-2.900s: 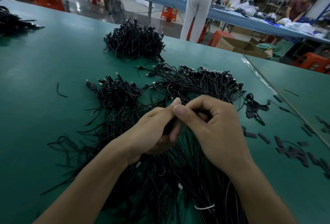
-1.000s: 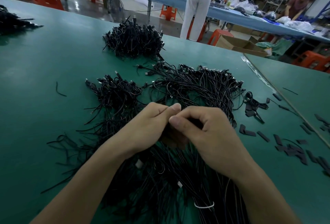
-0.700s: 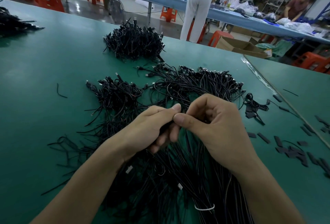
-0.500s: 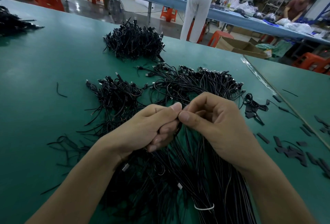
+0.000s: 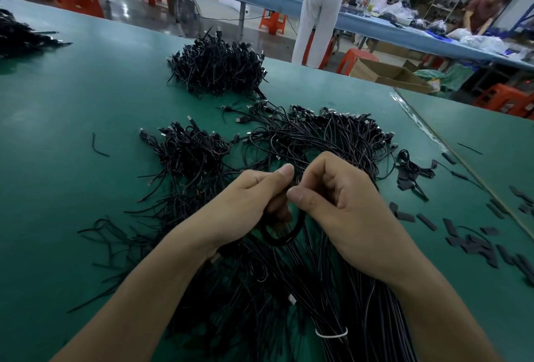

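Pinched between left hand [image 5: 245, 202] and right hand [image 5: 344, 211], one black cable [image 5: 278, 243] hangs as a small loop at frame centre, over the tied bundle [image 5: 332, 304]. Coiling looks underway; next likely needs another tight turn, neither pinch slackening.

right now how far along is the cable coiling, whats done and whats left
Looks done: a far heap of coiled black cables and a mid-left heap. In hand: the left hand and right hand pinch one thin black cable bent into a loop. Left: the big spread of straight black cables beneath the wrists, part bound by a white tie.
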A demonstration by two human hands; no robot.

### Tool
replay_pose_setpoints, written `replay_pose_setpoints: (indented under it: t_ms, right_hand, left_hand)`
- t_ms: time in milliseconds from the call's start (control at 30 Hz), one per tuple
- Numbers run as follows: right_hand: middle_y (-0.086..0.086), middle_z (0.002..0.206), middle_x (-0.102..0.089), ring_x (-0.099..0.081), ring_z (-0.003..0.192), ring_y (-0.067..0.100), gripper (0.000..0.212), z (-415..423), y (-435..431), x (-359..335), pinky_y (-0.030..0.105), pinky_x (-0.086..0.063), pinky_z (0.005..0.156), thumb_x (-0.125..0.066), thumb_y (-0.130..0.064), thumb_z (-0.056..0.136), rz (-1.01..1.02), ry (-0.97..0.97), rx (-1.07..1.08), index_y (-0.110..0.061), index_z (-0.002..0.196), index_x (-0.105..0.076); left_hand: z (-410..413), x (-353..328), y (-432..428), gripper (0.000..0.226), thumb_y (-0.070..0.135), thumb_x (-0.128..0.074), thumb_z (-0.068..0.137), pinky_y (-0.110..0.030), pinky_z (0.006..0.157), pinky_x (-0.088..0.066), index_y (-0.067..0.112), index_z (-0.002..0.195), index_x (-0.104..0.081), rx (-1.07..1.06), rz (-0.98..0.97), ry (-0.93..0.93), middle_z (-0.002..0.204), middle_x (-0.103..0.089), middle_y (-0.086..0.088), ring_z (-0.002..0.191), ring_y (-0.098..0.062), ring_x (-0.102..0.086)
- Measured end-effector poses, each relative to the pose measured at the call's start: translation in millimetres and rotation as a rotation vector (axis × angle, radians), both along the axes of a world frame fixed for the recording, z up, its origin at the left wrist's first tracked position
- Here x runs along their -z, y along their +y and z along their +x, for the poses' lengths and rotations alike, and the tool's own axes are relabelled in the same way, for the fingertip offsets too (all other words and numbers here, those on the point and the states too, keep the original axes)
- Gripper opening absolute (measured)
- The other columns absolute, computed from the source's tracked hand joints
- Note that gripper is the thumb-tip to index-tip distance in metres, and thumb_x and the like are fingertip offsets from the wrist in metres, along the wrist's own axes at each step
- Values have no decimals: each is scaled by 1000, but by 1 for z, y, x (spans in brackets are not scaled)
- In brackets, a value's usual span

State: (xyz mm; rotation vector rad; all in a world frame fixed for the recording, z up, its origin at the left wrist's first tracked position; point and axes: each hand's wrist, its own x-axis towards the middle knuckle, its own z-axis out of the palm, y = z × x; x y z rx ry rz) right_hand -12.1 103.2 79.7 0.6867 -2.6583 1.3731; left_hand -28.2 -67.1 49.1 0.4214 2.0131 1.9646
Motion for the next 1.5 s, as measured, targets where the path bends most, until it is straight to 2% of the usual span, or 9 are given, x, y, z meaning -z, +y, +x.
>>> replay_pose_setpoints:
  t_ms: [100, 233, 367, 467, 600, 700, 800, 967, 1500]
  right_hand:
    - [-10, 73, -63, -57, 62, 7, 18, 3, -8, 3, 20, -46, 57, -69, -22, 91, -48, 39, 28, -29, 82, -55]
    - [-9, 75, -64, -60, 59, 10, 16, 5, -17, 4, 21, -48, 51, -68, -25, 90, -102, 95, 56, -29, 82, -54]
    - [-14, 70, -64, -58, 48, 0, 18, 5, -21, 3, 14, -45, 48, -69, -16, 91, -171, 143, 50, -23, 81, -55]
    - [-7, 74, -66, -64, 60, 9, 16, -1, -24, 5, 24, -52, 54, -70, -27, 90, -219, 163, 84, -23, 79, -59]
    - [-2, 81, -72, -68, 73, 11, 58, -15, -20, 21, 26, -52, 63, -36, -69, 94, -447, -112, 250, -23, 87, -70]
    - [4, 81, -73, -66, 73, 16, 74, -24, -19, 43, 31, -47, 65, -21, -71, 90, -616, -435, 421, -17, 98, -70]
    - [-5, 95, -66, -60, 81, 7, 35, -24, -24, 64, 23, -45, 70, -45, -46, 102, -69, -301, 447, -24, 121, -65]
    - [-2, 129, -43, -40, 120, 22, 48, -26, -34, 84, 37, -41, 101, -55, -32, 100, 691, -212, 179, -38, 145, -42]
    - [-5, 121, -46, -50, 107, 17, 36, -24, -32, 97, 27, -38, 75, -49, -35, 103, 650, -121, 196, -30, 139, -49]
  left_hand:
    - [3, 0, -3, 53, 44, -37, 104, -23, 64, -54, 15, 77, -73, -34, -38, -165, 72, -74, 2, 64, -10, -71]
    - [5, -6, -2, 61, 47, -26, 104, -35, 51, -58, 2, 103, -68, 136, 198, -349, 88, -72, -24, 68, -35, -71]
    - [3, -2, -3, 90, 77, -26, 89, -18, 35, -34, -2, 91, -71, 144, 81, -300, 65, -66, -19, 39, -23, -55]
    - [4, -1, -1, 78, 80, -26, 85, -20, 38, -30, 18, 59, -66, 0, 31, -191, 50, -53, -4, 36, -14, -38]
    - [-2, 4, 2, 68, 66, -30, 96, -23, 46, -28, 17, 51, -42, -253, -59, 64, 51, -37, 0, 43, -15, -27]
    - [-5, 2, -2, 61, 52, -35, 101, -10, 41, -28, 8, 60, -40, -392, 86, 102, 51, -30, 1, 38, -9, -23]
    - [-8, 2, -6, 59, 45, -36, 104, -8, 40, -26, 10, 59, -26, -468, 131, 132, 51, -24, 4, 38, -6, -20]
    - [-9, 4, -5, 58, 44, -37, 105, -4, 40, -31, 7, 60, -34, -462, 105, 122, 54, -23, -1, 38, -6, -21]
    - [-10, -5, -16, 57, 44, -31, 107, -12, 34, -22, 14, 58, -34, -514, 159, 52, 40, -31, 10, 34, -4, -24]
